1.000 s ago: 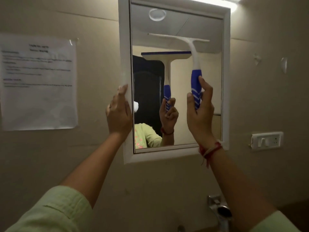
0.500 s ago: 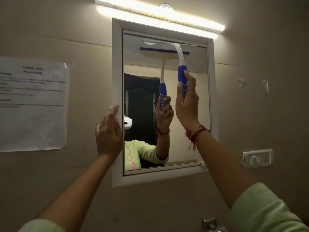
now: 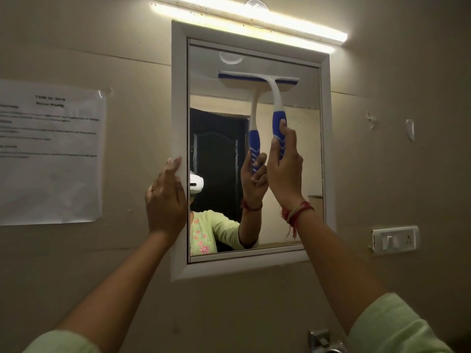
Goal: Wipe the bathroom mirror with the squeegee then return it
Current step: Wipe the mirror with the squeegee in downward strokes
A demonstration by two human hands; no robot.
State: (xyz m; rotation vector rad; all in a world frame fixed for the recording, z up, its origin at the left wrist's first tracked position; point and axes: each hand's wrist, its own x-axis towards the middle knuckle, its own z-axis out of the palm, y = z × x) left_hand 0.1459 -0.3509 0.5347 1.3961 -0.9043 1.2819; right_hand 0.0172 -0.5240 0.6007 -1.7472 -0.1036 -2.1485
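Note:
A white-framed mirror [image 3: 180,103] hangs on the beige wall. My right hand [image 3: 285,171] is shut on the blue grip of a white and blue squeegee [image 3: 275,98]. Its blade lies flat against the upper part of the glass, a little below the top frame. My left hand [image 3: 165,200] rests with fingers together on the mirror's left frame edge, holding nothing. The glass reflects the squeegee, my right hand and a light green sleeve.
A lit tube light [image 3: 254,19] runs above the mirror. A printed paper sheet [image 3: 51,154] is taped to the wall at left. A switch and socket plate [image 3: 395,240] sits at right, two small wall hooks [image 3: 409,129] above it. A metal tap fitting [image 3: 322,341] shows at the bottom.
The squeegee rose to the top of the glass half a second ago and now sits slightly lower. My left hand stays on the frame. The camera tilted upward.

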